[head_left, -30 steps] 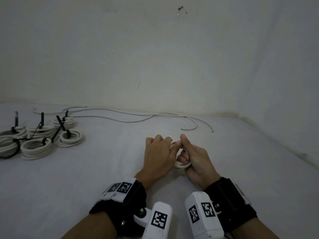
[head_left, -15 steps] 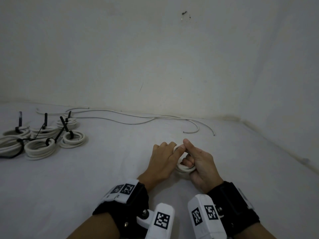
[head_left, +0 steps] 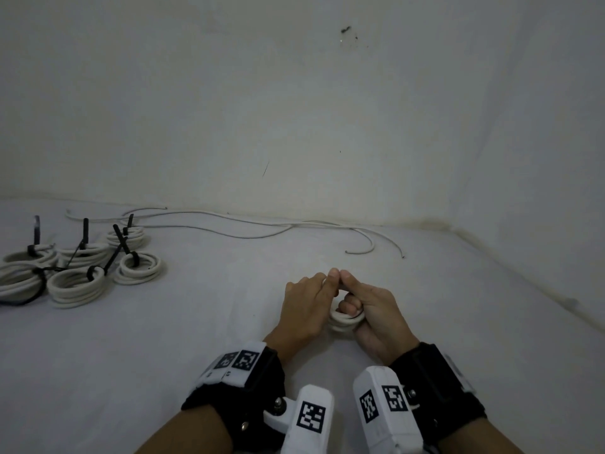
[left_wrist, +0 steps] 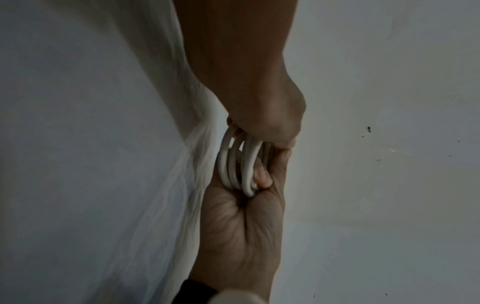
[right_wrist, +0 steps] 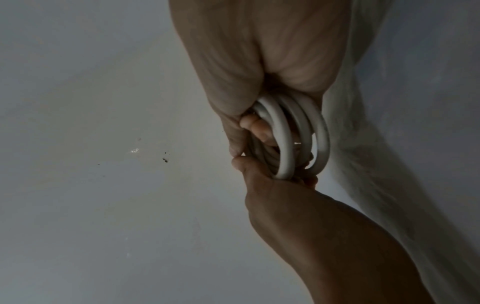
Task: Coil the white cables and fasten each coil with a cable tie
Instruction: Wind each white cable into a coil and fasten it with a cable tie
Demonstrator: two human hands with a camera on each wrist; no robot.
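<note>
Head view gives me both hands meeting over the middle of the white sheet (head_left: 196, 339), nearer its right edge than its left. My left hand (head_left: 306, 309) and right hand (head_left: 376, 309) share one small white coil (head_left: 343, 322) of cable, which sits low between them, touching or just above the cloth; I cannot tell which. Left thumb and right forefinger meet tip to tip above the coil. From the left wrist camera I see several turns of the coil (left_wrist: 237, 164) packed side by side, the right hand's (left_wrist: 241, 226) fingers curled round their lower part and the left hand (left_wrist: 259, 102) gripping the top. The right wrist camera shows the same bundle (right_wrist: 291, 137) from the other side, one right fingertip (right_wrist: 259, 129) poking through the ring and the left thumb pressed on its rim. So both hands are closed round the coil, neither spread. I see no tie on this coil.

At the sheet's far left edge lies a cluster of finished coils (head_left: 82, 270), each cinched with a black cable tie (head_left: 85, 231) whose tail sticks up. Along the far edge, by the wall (head_left: 294, 109), loose white cables (head_left: 255, 229) trail rightward, their ends curving onto the cloth
</note>
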